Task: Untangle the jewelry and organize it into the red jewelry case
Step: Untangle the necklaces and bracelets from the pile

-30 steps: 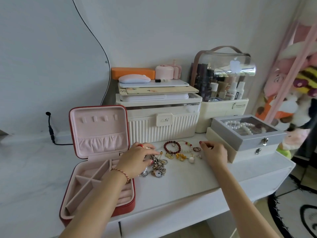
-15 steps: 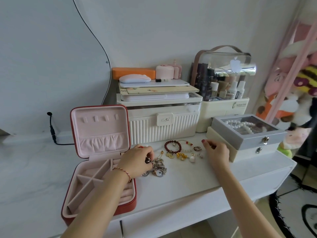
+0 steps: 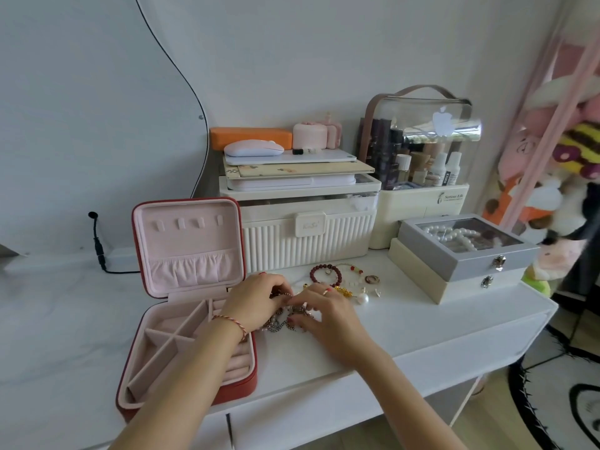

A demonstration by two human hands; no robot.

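White surface [image 3: 406,323], mid-front: tangled heap of silver and gold metal chains [image 3: 285,319], just right of open red pink-lined jewelry case [image 3: 240,381]. Left hand [image 3: 256,303] and right hand [image 3: 324,316] pinch the heap from opposite sides; left nearer the case.

A red jewelry case [image 3: 242,383] with pale pink lining sits open on a white worktop [image 3: 422,326]. Near it lie a dark red bead bracelet [image 3: 325,275], a white pearl [image 3: 362,298] and a silver-and-bronze tangle of chains [image 3: 285,321]. A red-and-white cord bracelet [image 3: 232,321] circles the left wrist. Far back stand a cream ribbed box [image 3: 308,248], an orange case [image 3: 250,137] and a grey box [image 3: 467,254].
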